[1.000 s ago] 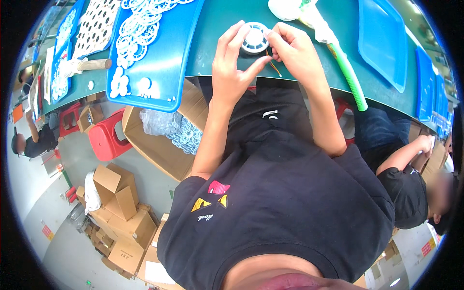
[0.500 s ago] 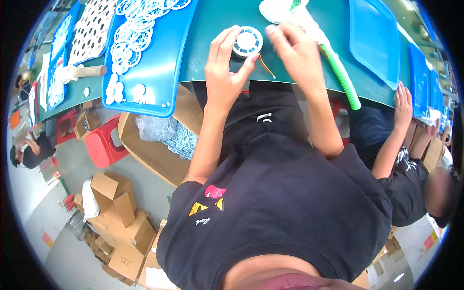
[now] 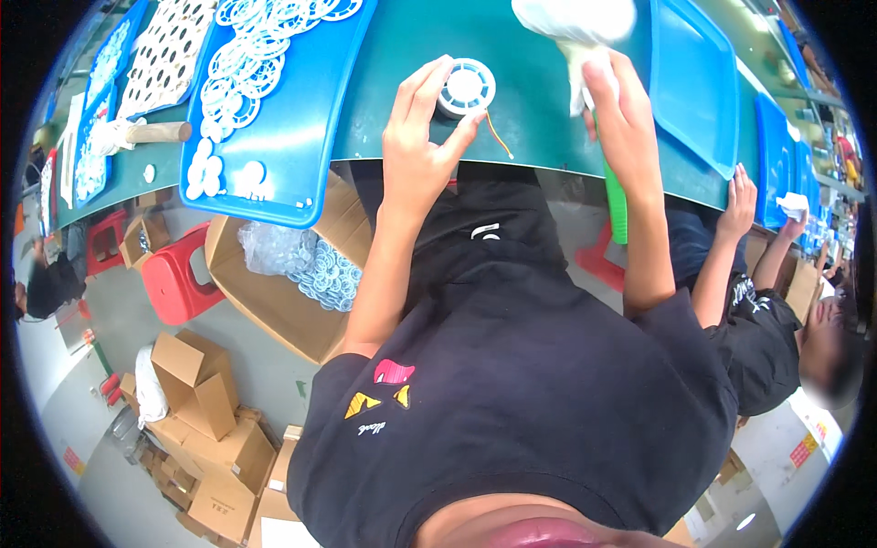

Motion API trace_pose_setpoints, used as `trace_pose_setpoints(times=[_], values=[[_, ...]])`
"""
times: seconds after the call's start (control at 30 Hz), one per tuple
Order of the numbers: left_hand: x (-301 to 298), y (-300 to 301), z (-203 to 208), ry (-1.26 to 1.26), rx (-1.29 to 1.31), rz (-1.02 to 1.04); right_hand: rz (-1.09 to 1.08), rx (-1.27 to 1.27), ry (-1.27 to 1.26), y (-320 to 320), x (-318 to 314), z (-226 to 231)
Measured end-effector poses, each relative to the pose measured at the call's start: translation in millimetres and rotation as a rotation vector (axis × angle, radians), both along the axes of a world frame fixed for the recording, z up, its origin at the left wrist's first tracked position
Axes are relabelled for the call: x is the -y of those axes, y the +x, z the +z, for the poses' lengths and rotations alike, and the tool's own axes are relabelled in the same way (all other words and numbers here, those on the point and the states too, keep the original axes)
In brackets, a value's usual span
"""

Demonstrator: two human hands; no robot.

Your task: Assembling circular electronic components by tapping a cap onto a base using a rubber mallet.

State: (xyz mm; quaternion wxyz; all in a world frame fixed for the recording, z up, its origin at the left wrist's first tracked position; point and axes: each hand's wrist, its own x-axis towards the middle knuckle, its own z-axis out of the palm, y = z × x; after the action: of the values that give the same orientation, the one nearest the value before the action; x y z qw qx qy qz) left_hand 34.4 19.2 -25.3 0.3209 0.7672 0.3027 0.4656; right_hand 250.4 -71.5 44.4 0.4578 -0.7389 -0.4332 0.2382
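On the green table directly ahead stands a small round part [image 3: 467, 86], with a white slotted top, a dark side and a thin orange-red wire trailing toward the near edge. My left hand [image 3: 422, 132] grips it from the left, thumb in front and fingers behind. To its right, my right hand [image 3: 628, 128] is closed around the neck of a mallet [image 3: 580, 20] whose head is wrapped in white material. The mallet's green handle [image 3: 616, 201] hangs past the table edge, below the hand.
A blue tray [image 3: 306, 155] of white slotted rings and small white discs lies at left. Beyond it are a wooden-handled tool [image 3: 157, 132] and more trays. Another blue tray [image 3: 694, 82] is on the right, near a co-worker's hand [image 3: 738, 201]. Under the table's edge sits a carton [image 3: 265, 306].
My right hand has moved right from beside the round part and taken hold of the mallet, whose head has shifted right and its handle swung more upright. My left hand keeps its grip.
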Motion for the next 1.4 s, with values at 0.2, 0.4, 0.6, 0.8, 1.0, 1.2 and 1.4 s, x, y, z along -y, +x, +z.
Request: trace_pose_setpoints(times=[0.2,0.4,0.6,0.8,1.0,1.2,1.4], values=[[-1.1,2.6,-3.0,0.045,-0.039,0.040,0.181,-0.097,-0.034,-39.2,43.0,6.5],[0.9,4.9,-2.2,-0.020,-0.006,0.023,0.042,-0.164,0.061,-31.6,54.1,22.0],[-0.4,0.1,-5.7,-0.112,-0.046,0.001,0.055,-0.381,-0.187,-27.6,47.8,19.0],[-4.1,3.9,-0.8,-0.086,-0.044,-0.039,0.141,-0.044,-0.067,-22.6,44.8,1.2],[-5.7,3.0,-9.2,-0.260,0.044,-0.065,0.064,-0.325,0.130,-18.7,33.2,15.5],[-4.7,1.3,-5.9,-0.311,0.059,-0.097,0.068,-0.238,-0.021,-3.2,29.4,17.5],[-5.1,6.4,-10.6,-0.298,0.060,-0.071,0.132,-0.175,-0.141,-3.8,9.2,16.7]])
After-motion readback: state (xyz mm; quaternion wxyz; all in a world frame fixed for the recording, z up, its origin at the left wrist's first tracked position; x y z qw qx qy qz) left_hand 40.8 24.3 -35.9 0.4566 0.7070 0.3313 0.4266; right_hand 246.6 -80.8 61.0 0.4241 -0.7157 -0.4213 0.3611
